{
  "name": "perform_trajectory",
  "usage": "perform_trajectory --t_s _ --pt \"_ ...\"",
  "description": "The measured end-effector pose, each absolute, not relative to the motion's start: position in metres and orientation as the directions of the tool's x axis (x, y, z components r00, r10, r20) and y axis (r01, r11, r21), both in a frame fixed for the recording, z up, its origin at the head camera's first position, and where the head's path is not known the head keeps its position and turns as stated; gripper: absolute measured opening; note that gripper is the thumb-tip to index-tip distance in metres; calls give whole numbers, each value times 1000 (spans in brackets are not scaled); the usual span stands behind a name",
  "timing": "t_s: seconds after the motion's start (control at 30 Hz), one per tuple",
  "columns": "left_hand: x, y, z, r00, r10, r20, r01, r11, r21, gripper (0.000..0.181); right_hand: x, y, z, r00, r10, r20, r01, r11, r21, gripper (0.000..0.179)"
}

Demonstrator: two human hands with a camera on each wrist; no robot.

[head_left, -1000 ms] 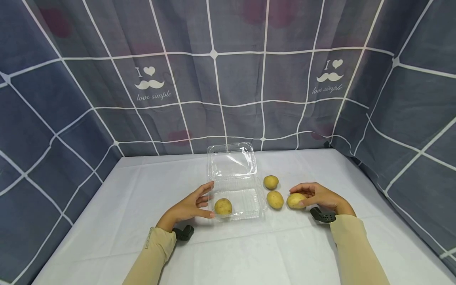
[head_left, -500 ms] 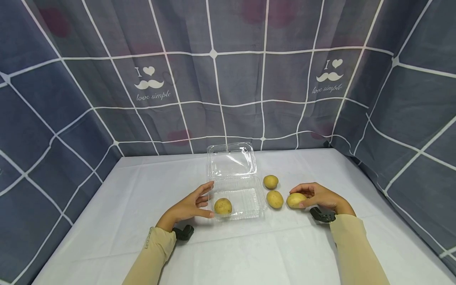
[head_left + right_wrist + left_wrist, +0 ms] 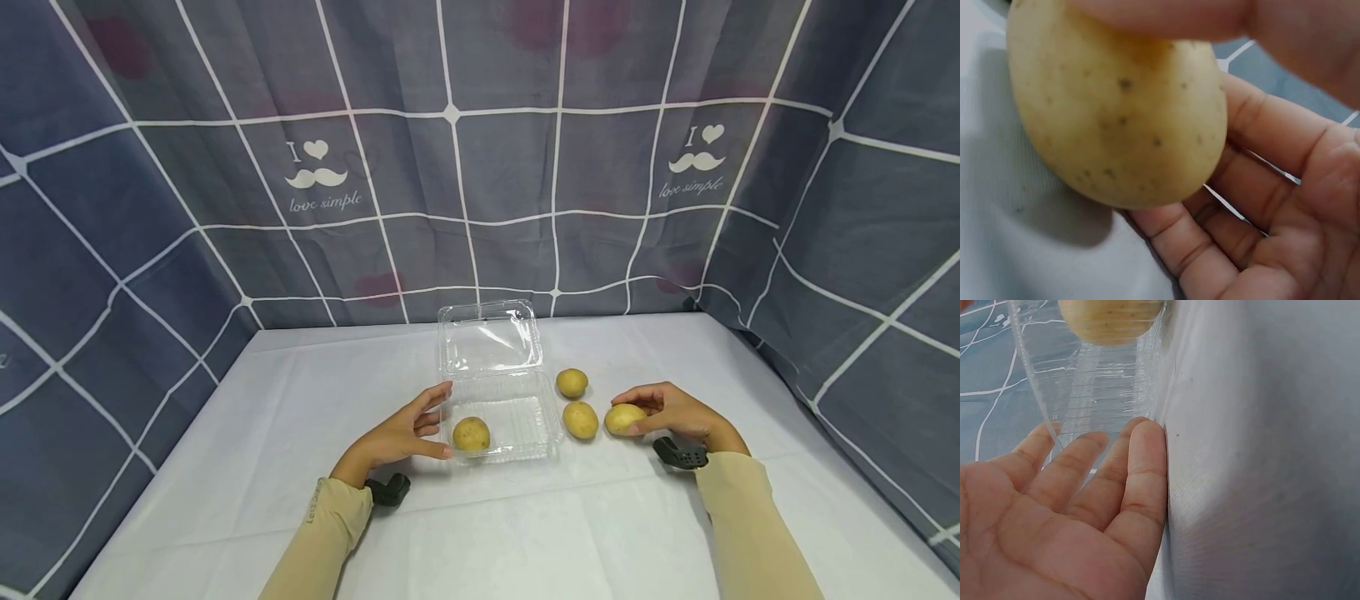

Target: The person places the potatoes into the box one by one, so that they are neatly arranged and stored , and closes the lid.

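Observation:
In the head view, a clear plastic clamshell box (image 3: 517, 417) lies with its lid (image 3: 489, 342) up at the back. One potato (image 3: 471, 434) sits inside, near the front left corner. My left hand (image 3: 401, 433) is spread at the box's left side, and its fingertips (image 3: 1146, 434) meet the clear wall low by the cloth in the left wrist view. My right hand (image 3: 678, 414) holds another potato (image 3: 1116, 119) between thumb and fingers, to the right of the box. Part of that potato is covered by the thumb.
Between the box and my right hand lie two more potatoes, one at the back (image 3: 572, 383) and one in front (image 3: 581, 420). A white cloth (image 3: 480, 533) covers the table. Dark grid-patterned curtains (image 3: 495, 167) close off the back and both sides.

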State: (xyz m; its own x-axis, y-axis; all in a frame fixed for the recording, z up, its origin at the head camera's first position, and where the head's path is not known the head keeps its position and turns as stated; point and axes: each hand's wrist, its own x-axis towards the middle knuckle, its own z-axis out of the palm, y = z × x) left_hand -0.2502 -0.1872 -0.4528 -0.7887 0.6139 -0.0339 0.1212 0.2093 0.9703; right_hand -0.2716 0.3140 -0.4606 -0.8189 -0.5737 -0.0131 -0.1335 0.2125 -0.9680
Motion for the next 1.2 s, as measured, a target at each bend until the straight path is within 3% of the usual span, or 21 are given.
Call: perform_trajectory --t_s 0.53,1.2 --pt "-249 -185 -452 -785 619 -33 118 201 972 111 -268 303 -450 -923 -384 34 -164 311 -936 55" --pt "-248 -186 -452 -786 618 -29 120 197 973 108 -267 278 -432 -919 -324 223 -311 249 -917 50"
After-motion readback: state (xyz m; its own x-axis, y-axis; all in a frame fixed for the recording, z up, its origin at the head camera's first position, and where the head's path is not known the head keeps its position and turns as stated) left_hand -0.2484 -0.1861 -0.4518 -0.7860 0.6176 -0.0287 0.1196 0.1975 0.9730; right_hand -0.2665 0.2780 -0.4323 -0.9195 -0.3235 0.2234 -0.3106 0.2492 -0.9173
